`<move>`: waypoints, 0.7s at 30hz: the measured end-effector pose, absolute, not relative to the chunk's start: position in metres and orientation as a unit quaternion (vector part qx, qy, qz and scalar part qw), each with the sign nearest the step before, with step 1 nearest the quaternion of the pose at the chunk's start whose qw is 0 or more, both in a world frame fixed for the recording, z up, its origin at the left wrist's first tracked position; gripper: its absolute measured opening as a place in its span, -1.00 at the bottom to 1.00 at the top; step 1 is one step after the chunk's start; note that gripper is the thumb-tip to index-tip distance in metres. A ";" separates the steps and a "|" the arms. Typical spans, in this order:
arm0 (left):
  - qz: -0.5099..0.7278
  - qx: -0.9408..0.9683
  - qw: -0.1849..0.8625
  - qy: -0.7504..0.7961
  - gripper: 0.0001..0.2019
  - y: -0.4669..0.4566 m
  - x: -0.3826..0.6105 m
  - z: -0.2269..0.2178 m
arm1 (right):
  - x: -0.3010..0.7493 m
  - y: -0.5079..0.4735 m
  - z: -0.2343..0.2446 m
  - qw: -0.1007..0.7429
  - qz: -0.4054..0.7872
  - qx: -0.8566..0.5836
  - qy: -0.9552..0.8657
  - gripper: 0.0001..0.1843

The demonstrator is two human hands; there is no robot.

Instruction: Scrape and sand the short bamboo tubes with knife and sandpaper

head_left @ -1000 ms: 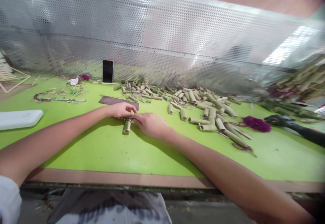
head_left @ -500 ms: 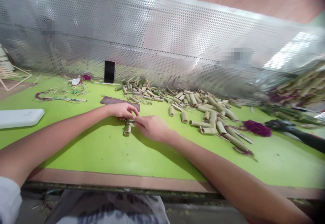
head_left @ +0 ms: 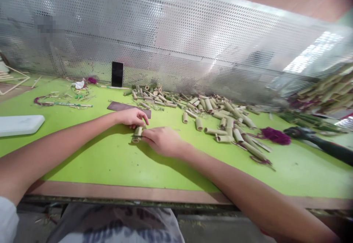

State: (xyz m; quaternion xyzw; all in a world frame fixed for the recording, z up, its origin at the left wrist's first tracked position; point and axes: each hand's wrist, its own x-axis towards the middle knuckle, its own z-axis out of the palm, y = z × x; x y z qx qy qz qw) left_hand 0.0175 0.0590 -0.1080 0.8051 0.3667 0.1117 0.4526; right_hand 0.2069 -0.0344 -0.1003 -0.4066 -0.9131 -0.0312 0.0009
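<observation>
A short bamboo tube [head_left: 138, 131] stands out from under my left hand [head_left: 131, 117], its open end facing me low over the green table. My left fingers are curled over the tube's far end and hold it. My right hand [head_left: 164, 140] is closed in a pinch beside the tube's near end. From its fingertips a thin dark strip [head_left: 136, 136] crosses the tube close to the open end; its kind is too small to tell. Just behind my left hand lies a flat dark brown sheet [head_left: 118, 106].
Many cut bamboo tubes [head_left: 208, 104] lie heaped along the back and right. Purple string [head_left: 275, 135] and a black-handled tool [head_left: 328, 143] are at the right. A phone [head_left: 117, 74] leans on the perforated metal screen [head_left: 182, 37]. A white case [head_left: 22, 124] sits at left.
My right hand has shifted slightly toward me and left, and the thin dark strip now crosses nearer the tube's open end. My left hand stays at the far end.
</observation>
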 end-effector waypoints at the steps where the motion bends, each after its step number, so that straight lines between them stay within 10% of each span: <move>1: 0.113 0.805 0.455 0.363 -0.77 0.059 0.017 -0.108 | 0.206 -0.035 -0.100 0.003 -0.033 -0.405 -0.914 -0.62; 21: 0.081 0.815 0.434 0.376 -0.76 0.061 0.018 -0.104 | 0.206 -0.032 -0.097 0.006 -0.029 -0.443 -0.896 -0.60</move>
